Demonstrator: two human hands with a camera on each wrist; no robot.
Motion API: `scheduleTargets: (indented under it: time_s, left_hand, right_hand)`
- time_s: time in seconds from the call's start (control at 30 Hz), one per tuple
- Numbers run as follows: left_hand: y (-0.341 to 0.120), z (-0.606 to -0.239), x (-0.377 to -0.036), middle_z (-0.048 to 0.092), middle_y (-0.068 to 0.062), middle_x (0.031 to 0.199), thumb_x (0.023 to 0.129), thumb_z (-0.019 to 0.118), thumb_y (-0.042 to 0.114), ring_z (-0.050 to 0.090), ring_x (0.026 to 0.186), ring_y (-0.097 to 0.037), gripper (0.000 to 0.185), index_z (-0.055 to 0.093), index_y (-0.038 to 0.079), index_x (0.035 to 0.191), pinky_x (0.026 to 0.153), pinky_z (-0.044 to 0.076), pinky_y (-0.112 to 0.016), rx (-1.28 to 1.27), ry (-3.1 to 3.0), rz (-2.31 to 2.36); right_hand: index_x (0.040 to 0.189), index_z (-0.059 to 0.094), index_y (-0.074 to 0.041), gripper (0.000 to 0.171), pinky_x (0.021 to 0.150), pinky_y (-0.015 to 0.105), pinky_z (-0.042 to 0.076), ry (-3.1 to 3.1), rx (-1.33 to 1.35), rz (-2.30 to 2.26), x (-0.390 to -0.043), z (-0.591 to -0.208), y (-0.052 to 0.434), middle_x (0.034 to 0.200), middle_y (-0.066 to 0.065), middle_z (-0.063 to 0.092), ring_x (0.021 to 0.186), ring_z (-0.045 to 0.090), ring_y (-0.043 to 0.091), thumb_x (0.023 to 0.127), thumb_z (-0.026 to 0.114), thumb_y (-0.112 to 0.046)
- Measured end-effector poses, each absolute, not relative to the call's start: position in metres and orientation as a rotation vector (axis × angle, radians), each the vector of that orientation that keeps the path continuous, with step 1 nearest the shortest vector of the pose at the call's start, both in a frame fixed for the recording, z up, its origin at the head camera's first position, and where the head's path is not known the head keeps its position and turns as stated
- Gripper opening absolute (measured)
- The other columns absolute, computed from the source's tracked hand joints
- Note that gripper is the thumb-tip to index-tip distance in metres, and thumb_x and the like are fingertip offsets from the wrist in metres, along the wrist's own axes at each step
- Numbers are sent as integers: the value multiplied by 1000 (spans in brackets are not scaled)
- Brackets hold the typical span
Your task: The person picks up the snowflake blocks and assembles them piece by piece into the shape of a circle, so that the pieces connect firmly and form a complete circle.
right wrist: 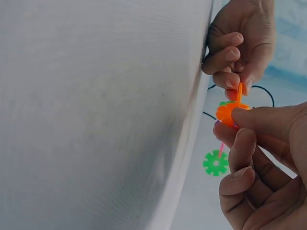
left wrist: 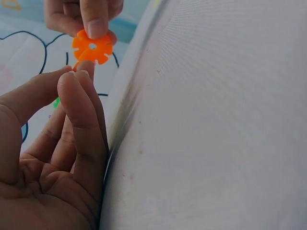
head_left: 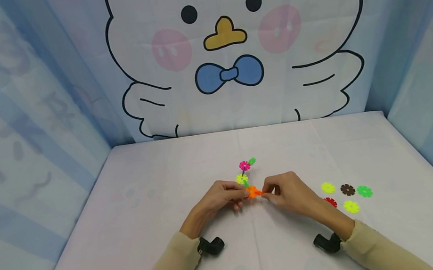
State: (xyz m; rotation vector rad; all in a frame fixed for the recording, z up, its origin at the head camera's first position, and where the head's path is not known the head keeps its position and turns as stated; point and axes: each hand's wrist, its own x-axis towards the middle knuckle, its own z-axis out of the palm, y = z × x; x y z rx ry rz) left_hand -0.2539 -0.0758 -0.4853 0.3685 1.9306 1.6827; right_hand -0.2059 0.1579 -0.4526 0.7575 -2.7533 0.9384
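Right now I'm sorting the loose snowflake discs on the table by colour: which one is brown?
The brown disc sits in the middle of the loose group beside the right hand, between a yellow disc and the green disc.

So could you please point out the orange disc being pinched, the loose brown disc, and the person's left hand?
orange disc (left wrist: 92, 47), left wrist view, its face beside the centre hole.
brown disc (head_left: 347, 189), head view, its centre.
left hand (head_left: 221, 196), head view, back of the hand.

No readable text, label, brand or number shows anywhere.
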Motion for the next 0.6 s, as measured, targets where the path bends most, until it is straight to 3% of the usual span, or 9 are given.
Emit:
scheduleTargets:
  time_s: [0.37, 0.6]
  left_hand:
    - [-75, -488, -254, 73, -6, 82, 83, 78, 21, 60, 61, -12, 26, 73, 3, 102, 55, 54, -22, 329, 1933, 1717]
    - [-75, -488, -253, 73, -6, 84, 83, 78, 22, 60, 61, -12, 28, 74, 5, 104, 59, 54, -23, 313, 1932, 1705]
  right_hand:
    - [84, 72, -25, 8, 51, 20, 44, -2823, 737, 999, -210, -448, 167, 76, -13, 70, 58, 54, 6, 83, 78, -21]
    - [89, 71, -26, 8, 60, 21, 48, -2951, 697, 959, -223, -439, 198, 85, -12, 70, 71, 57, 10, 84, 77, -27]
